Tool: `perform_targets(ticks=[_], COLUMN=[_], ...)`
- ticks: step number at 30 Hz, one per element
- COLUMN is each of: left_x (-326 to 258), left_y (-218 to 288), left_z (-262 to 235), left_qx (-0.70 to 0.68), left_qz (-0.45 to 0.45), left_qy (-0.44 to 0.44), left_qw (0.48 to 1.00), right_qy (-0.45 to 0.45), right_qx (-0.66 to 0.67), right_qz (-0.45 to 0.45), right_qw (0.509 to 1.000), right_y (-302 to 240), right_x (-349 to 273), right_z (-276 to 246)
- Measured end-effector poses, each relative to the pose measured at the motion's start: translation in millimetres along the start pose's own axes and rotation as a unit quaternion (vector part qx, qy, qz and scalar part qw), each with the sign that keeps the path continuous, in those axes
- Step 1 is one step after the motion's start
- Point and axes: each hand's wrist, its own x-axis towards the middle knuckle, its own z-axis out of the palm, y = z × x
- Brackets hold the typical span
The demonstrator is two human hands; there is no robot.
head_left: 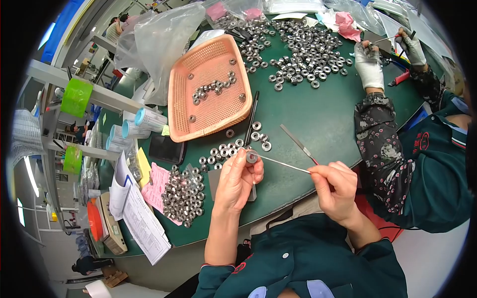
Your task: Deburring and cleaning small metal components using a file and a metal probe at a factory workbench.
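Note:
My left hand (233, 183) is closed, pinching a small metal ring (252, 157) between thumb and fingers. My right hand (338, 191) grips a thin metal rod (285, 164), perhaps a needle file, whose far end reaches the ring. Whether the tip sits inside the hole or against its rim, I cannot tell. Beyond the rod lies a flat file (295, 139) with a red handle, close to my right fingers. Several loose rings (228, 149) lie just past my left hand. Partly hidden under that hand is a grey block (214, 181).
An orange plastic basket (177, 107) holding several rings stands beyond my left hand. A ring pile (184, 196) rests by pink paper (158, 181); a larger pile (308, 49) covers the far table. At right, a co-worker's gloved hand (370, 69) works near red-handled pliers (400, 78).

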Motion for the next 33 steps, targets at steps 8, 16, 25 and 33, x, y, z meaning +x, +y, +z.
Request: perform_targets(ticks=[8,16,25,33], left_x=[-5.2,0.6,-2.9,6.0], left_y=[1.5,-3.1,-5.3,-8.8], left_z=[-9.6,-0.4,-9.8,-1.9], left_qx=[-0.056,-0.01,-0.041,-0.067], left_qz=[0.023,0.046,0.055,0.057], left_qy=[0.012,0.025,0.061,0.025], left_qw=[0.998,0.999,0.996,0.996], right_qy=[0.033,0.02,0.0,0.012], right_qx=[0.022,0.011,0.043,0.035], right_qz=[0.028,0.055,0.044,0.041], right_qw=[0.999,0.998,0.998,0.998], right_y=[3.1,2.0,5.8,0.7], right_x=[-3.3,-14.7,-17.5,-16.6], right_z=[3.9,-4.1,9.0,-3.4])
